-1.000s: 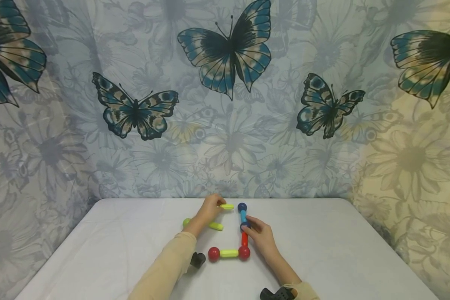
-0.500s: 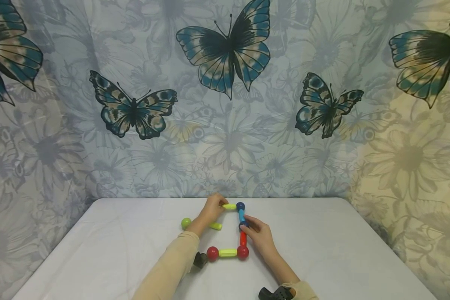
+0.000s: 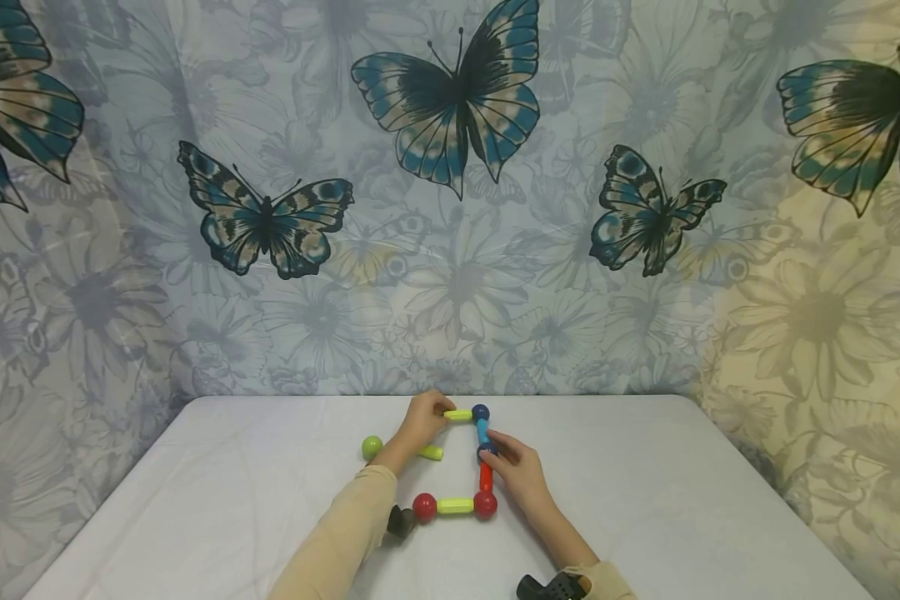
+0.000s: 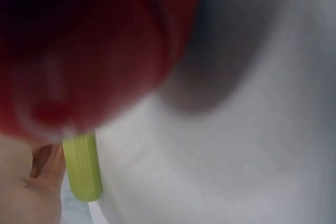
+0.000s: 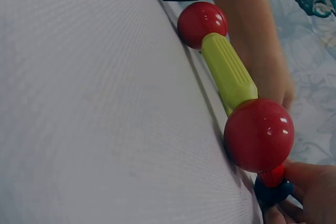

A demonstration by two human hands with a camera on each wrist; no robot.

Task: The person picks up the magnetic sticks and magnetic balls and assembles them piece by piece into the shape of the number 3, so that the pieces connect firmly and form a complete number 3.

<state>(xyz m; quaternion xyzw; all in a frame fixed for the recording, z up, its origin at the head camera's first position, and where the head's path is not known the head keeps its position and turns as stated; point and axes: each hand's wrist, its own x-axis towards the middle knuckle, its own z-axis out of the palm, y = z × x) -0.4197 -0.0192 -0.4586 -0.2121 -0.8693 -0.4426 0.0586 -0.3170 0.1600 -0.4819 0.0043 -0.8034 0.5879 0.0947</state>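
Observation:
My left hand [image 3: 422,421] pinches the left end of a yellow-green toy rod [image 3: 461,415], whose right end meets a dark blue ball [image 3: 481,412] at the back. From that ball a light blue rod [image 3: 483,432] runs to a second dark blue ball [image 3: 487,451]. My right hand [image 3: 521,471] holds this second ball between thumb and fingers, also seen in the right wrist view. A red rod [image 3: 486,477] joins it to a red ball [image 3: 485,504]. Another yellow-green rod [image 3: 455,506] links that to a left red ball [image 3: 424,507], which looms blurred in the left wrist view.
A light green ball [image 3: 372,447] and a green rod [image 3: 430,452] lie partly hidden under my left forearm. Black wrist cameras [image 3: 551,587] sit on both wrists. The white table [image 3: 682,500] ends at a butterfly-patterned cloth [image 3: 465,333].
My left hand has moved slightly right, and the gap between its yellow-green rod and the back blue ball has closed. My right hand keeps its hold on the nearer blue ball.

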